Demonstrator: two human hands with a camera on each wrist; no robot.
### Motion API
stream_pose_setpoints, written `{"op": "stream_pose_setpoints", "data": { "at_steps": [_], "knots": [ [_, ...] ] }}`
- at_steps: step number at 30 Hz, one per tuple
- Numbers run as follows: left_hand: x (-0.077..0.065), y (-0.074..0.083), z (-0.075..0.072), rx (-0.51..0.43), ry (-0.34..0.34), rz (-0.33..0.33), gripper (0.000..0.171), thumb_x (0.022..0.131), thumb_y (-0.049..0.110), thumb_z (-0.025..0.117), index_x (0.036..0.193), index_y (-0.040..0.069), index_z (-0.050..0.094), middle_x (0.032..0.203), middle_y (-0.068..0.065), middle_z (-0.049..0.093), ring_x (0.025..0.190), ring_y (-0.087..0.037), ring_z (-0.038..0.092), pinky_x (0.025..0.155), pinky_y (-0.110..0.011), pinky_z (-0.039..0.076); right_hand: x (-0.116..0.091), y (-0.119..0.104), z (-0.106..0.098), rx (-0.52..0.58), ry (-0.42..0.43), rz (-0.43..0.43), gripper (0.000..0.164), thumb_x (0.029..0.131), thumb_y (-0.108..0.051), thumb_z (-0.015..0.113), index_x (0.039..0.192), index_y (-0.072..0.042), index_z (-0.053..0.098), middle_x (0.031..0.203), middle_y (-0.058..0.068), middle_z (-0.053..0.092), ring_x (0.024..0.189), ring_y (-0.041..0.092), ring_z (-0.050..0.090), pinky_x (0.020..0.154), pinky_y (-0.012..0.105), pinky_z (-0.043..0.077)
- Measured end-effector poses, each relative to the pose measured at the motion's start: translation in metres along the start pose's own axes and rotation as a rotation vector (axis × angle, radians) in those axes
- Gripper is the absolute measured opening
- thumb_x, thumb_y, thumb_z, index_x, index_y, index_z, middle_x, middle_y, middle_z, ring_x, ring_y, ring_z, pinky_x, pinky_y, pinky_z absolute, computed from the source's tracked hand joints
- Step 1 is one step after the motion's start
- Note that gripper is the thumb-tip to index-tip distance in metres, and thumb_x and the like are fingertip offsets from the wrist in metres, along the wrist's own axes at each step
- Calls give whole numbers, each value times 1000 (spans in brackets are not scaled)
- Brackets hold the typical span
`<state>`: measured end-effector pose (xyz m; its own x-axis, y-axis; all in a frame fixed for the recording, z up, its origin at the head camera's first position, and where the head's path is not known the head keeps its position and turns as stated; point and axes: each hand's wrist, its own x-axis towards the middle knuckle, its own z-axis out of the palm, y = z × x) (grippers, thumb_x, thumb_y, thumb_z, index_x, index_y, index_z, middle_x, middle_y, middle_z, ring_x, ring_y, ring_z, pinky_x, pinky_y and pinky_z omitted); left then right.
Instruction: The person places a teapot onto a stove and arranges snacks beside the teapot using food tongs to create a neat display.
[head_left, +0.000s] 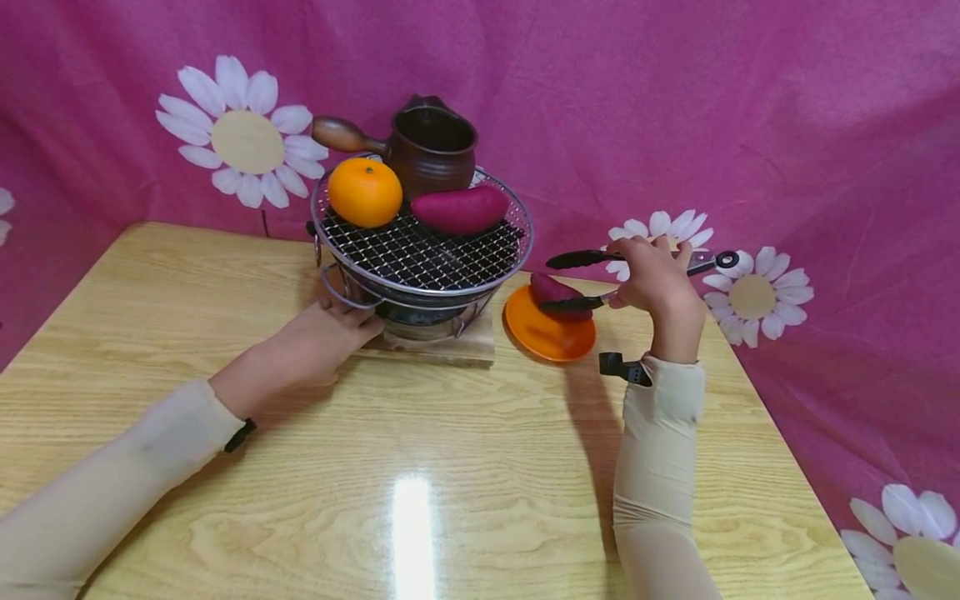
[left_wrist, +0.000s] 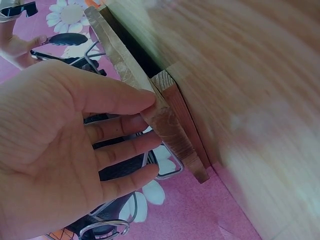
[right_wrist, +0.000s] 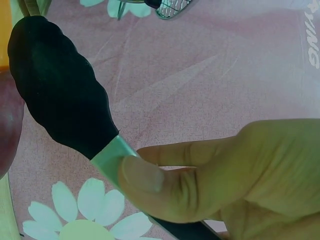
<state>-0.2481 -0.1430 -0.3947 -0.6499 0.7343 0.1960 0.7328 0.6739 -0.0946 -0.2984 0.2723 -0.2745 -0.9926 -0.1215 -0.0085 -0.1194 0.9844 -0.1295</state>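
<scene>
My left hand (head_left: 322,337) is at the left end of the wooden board (head_left: 450,354) under the round grill (head_left: 427,267). In the left wrist view its thumb tip touches the board's edge, and the other fingers extend loosely beyond it. My right hand (head_left: 656,279) grips black-tipped tongs (head_left: 577,259), their two arms spread apart. One tong tip overlaps a purple sweet potato (head_left: 551,289) on the small orange plate (head_left: 555,337). In the right wrist view, the thumb presses the metal part of the tongs behind the scalloped black head (right_wrist: 60,95).
On the grill's mesh sit an orange mandarin (head_left: 365,192), another purple sweet potato (head_left: 461,210) and a dark brown pot (head_left: 433,154) with a wooden handle. A pink flowered cloth (head_left: 600,108) hangs behind the wood-grain table (head_left: 315,483).
</scene>
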Motion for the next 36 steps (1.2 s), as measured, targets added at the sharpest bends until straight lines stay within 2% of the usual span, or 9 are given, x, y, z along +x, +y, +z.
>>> {"op": "stream_pose_setpoints", "data": {
  "at_steps": [9, 16, 18, 21, 25, 28, 31, 36],
  "knots": [
    [0, 1, 0, 0, -5, -5, 52, 74, -6, 72, 122, 7, 58, 132, -19, 58, 114, -43, 59, 93, -60, 51, 0, -1, 0, 5, -16, 5, 66, 76, -2, 83, 137, -2, 59, 134, 26, 59, 128, 49, 36, 113, 73, 4],
    [0, 2, 0, 16, 0, -8, 56, 69, -8, 72, 121, 8, 58, 133, -18, 58, 112, -45, 59, 77, -54, 53, 1, 0, 2, -5, -28, -2, 67, 76, -2, 82, 138, -4, 58, 134, 25, 61, 127, 48, 38, 114, 72, 2],
    [0, 2, -1, 16, -3, -9, 57, 69, -8, 71, 122, 8, 58, 134, -18, 58, 113, -45, 59, 76, -53, 53, 1, 1, 2, -8, -34, 0, 67, 77, -3, 82, 139, -4, 58, 135, 25, 61, 127, 48, 37, 114, 72, 2],
    [1, 3, -1, 18, -17, -13, 57, 70, -7, 71, 123, 8, 58, 135, -18, 58, 115, -45, 60, 76, -53, 53, 2, 1, 3, -14, -41, 7, 68, 77, -3, 82, 140, -4, 57, 134, 25, 61, 127, 48, 37, 115, 72, 1],
    [0, 3, -2, 17, -53, -20, 60, 71, -6, 73, 127, 7, 58, 139, -19, 57, 120, -45, 59, 83, -56, 52, 3, 1, 4, -21, -53, 13, 68, 77, -2, 81, 140, -5, 58, 135, 25, 61, 128, 48, 38, 115, 72, 0],
    [0, 4, -2, 11, -49, -21, 59, 71, -6, 74, 127, 7, 59, 138, -20, 57, 120, -45, 58, 87, -57, 52, 3, 1, 5, -18, -63, 16, 67, 77, -2, 81, 140, -5, 58, 136, 25, 60, 129, 48, 37, 115, 72, -1],
    [0, 3, -1, 11, -23, -19, 57, 70, -7, 73, 123, 8, 58, 136, -19, 57, 116, -45, 57, 85, -57, 53, 4, 2, 5, -13, -66, 18, 67, 77, -1, 80, 140, -5, 58, 137, 25, 60, 129, 48, 37, 115, 72, -1],
    [-1, 3, -1, -5, -15, -19, 54, 72, -6, 74, 122, 8, 58, 133, -18, 57, 114, -43, 57, 89, -59, 52, 4, 2, 6, -9, -67, 11, 65, 78, -1, 80, 139, -5, 58, 137, 25, 60, 127, 48, 39, 115, 72, 0]
  ]
}}
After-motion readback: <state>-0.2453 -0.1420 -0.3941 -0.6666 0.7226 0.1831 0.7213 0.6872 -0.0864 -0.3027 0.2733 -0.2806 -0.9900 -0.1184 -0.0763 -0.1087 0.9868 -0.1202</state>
